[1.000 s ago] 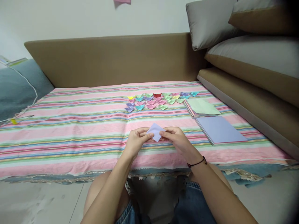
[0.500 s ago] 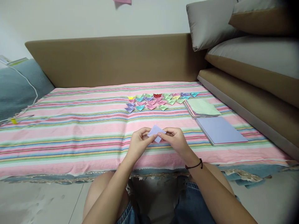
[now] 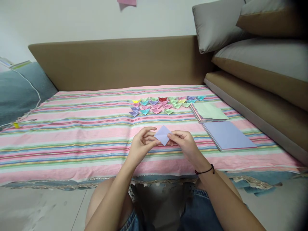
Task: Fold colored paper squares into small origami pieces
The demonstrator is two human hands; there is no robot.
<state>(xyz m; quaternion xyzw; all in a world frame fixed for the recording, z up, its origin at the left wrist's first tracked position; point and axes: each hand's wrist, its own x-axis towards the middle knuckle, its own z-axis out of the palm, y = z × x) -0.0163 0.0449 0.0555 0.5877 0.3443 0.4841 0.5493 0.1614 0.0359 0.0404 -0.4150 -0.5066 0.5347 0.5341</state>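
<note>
A small lilac paper square (image 3: 163,135), folded and turned to a diamond, is held just above the striped cloth. My right hand (image 3: 183,141) pinches its right side, thumb on top and fingers behind. At the left side, my left hand (image 3: 142,142) has its thumb along the lower edge and curled fingers by the left corner, while the index finger is lifted off. Beyond the hands, several small folded paper pieces (image 3: 156,111) in many colours lie in rows. To the right is a stack of lilac paper (image 3: 229,135), with a pale green-topped paper stack (image 3: 209,111) behind it.
The striped cloth (image 3: 72,134) covers the seat, backed by a brown board (image 3: 120,64). Large cushions (image 3: 262,61) are piled along the right side. A white cable (image 3: 31,85) with a yellow tag (image 3: 16,125) runs at the left.
The paper has shifted slightly right and up and now shows more of its face. My left thumb has slid off its middle to the lower edge, and the left fingers have spread.
</note>
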